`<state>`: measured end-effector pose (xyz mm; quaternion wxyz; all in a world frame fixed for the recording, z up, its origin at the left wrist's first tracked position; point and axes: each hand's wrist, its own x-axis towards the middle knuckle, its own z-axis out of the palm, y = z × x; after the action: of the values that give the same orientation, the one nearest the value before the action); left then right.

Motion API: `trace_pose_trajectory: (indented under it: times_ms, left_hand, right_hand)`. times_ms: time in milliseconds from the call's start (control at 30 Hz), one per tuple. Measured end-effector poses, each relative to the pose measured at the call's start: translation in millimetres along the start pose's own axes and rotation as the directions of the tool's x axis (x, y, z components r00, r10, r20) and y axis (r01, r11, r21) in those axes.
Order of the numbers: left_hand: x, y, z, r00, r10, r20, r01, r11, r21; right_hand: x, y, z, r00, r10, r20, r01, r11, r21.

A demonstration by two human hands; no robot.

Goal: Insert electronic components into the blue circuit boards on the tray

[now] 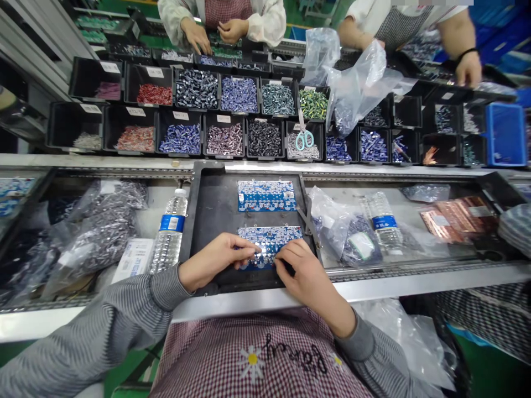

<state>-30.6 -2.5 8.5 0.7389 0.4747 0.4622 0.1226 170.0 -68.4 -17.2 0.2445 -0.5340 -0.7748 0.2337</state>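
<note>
Two blue circuit boards lie in a black tray (215,221), one behind the other. Over the left part of the nearer circuit board (269,235), my left hand (226,255) has its thumb and fingertips pinched together. My right hand (302,266) curls over that board's right front corner, thumb and forefinger closed at its edge. Whatever is between the fingertips of either hand is too small or hidden to name. The farther circuit board (265,196) lies untouched, covered with small silver and white parts.
Beyond the tray stand two rows of black bins with small electronic components (226,138); scissors (305,139) rest in one. Water bottles (171,226) and bagged parts (357,235) flank the tray. Across the bench, two co-workers' hands (215,33) are busy near a plastic bag (357,77).
</note>
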Motion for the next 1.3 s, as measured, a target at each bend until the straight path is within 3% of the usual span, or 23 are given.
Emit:
trace_pose_trajectory:
  times_ms: [300, 500, 633, 833, 1067, 1300]
  left_hand:
    - [3.8, -3.2, 1.2, 0.997, -0.04, 0.071, 0.041, 0.999, -0.018]
    - [7.4, 1.4, 13.9, 0.984, -0.096, 0.148, 0.112, 0.988, -0.102]
    - [10.3, 10.4, 23.5, 0.973, -0.089, 0.211, 0.128, 0.975, -0.182]
    - [17.5, 15.0, 21.4, 0.983, -0.115, 0.142, 0.131, 0.986, -0.107]
    - [23.7, 14.1, 15.0, 0.994, -0.082, 0.07, 0.079, 0.996, 0.051]
    - [25.2, 15.8, 12.4, 0.987, -0.105, 0.12, 0.099, 0.993, 0.059]
  right_hand:
    - [-3.4, 7.9, -1.7, 0.995, -0.1, -0.001, 0.1, 0.994, 0.05]
    - [-6.3, -1.1, -9.2, 0.981, -0.093, -0.172, 0.121, 0.979, 0.162]
    - [-11.9, 1.0, -22.4, 0.979, -0.05, -0.198, 0.086, 0.981, 0.173]
    - [-19.6, 23.4, -25.3, 0.993, 0.04, -0.113, -0.034, 0.998, 0.056]
    - [-16.9, 21.7, -23.6, 0.998, 0.055, -0.045, -0.054, 0.998, 0.022]
    - [-20.7, 26.0, -27.9, 1.0, -0.008, 0.025, 0.008, 1.0, 0.005]
